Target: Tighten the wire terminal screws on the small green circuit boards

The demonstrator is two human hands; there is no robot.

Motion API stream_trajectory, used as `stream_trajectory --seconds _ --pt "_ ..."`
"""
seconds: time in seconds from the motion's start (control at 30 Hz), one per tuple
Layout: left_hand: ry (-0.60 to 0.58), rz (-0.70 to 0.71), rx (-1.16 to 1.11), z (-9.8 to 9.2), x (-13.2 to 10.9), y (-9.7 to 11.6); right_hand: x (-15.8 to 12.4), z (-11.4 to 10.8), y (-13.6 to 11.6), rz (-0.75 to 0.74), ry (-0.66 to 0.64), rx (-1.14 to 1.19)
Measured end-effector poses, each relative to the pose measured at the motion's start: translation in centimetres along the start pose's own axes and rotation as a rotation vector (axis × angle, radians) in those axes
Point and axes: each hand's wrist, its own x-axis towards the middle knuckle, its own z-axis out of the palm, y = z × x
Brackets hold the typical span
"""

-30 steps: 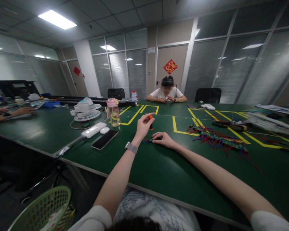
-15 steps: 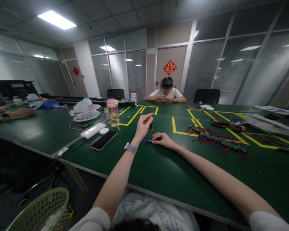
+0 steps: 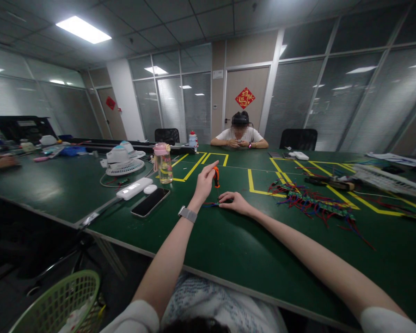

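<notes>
My left hand (image 3: 205, 182) is at the orange-and-black screwdriver (image 3: 217, 177), its handle against my fingers and the index finger stretched out above. The screwdriver stands nearly upright, shaft pointing down. At its lower end lies a small circuit board (image 3: 215, 204) with thin red and blue wires, flat on the green table (image 3: 225, 245). My right hand (image 3: 236, 203) rests on the table to the right, thumb and fingers closed on the board's edge near the screwdriver's tip. The fingers partly hide the board, and where exactly the tip meets it is too small to tell.
To the right lies a heap of wired circuit boards (image 3: 312, 200). On the left are a phone (image 3: 150, 202), a white power strip (image 3: 134, 188), a pink-lidded bottle (image 3: 163, 164) and white fans (image 3: 123, 162). A co-worker (image 3: 241, 132) sits opposite; another person's hand (image 3: 3, 162) shows far left.
My left fingers have shifted on the screwdriver, leaving more of the orange handle in sight. My right hand stays in place. The other person's hand at far left has drawn back leftward.
</notes>
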Motion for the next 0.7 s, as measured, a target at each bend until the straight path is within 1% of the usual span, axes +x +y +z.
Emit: stream_trajectory --seconds 0.1,0.43,0.7 --pt "-0.063 -0.059 -0.141 0.14 0.09 -0.39 -0.03 0.00 -0.13 -0.005 0.006 -0.001" --pt "-0.004 -0.050 -0.087 0.00 0.04 -0.06 -0.13 -0.18 -0.39 -0.001 0.004 -0.006" --pt "-0.007 -0.069 -0.102 -0.01 0.06 -0.04 -0.07 -0.01 -0.52 0.044 0.030 0.009"
